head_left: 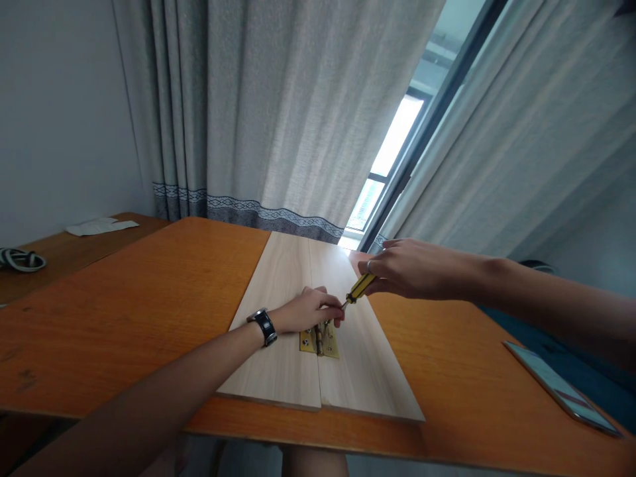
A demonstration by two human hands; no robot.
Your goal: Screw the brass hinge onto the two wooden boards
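Two pale wooden boards (pixel 365 371) lie side by side on the orange table, their long edges meeting. A brass hinge (pixel 319 341) spans the seam, with screws or holes showing on its leaves. My left hand (pixel 315 310), a watch on its wrist, rests over the hinge's far end. Its thumb and fingers are pinched close to the screwdriver's tip; whether they hold a screw is hidden. My right hand (pixel 392 270) grips the yellow and black handle of a screwdriver (pixel 360 287), which slants down to the left toward those fingertips.
A phone or tablet (pixel 561 387) lies on the orange table (pixel 163 298) at the right. On a lower brown surface at the left are a white paper (pixel 102 226) and a coiled cable (pixel 22 260). Grey curtains (pixel 278 112) hang behind the table.
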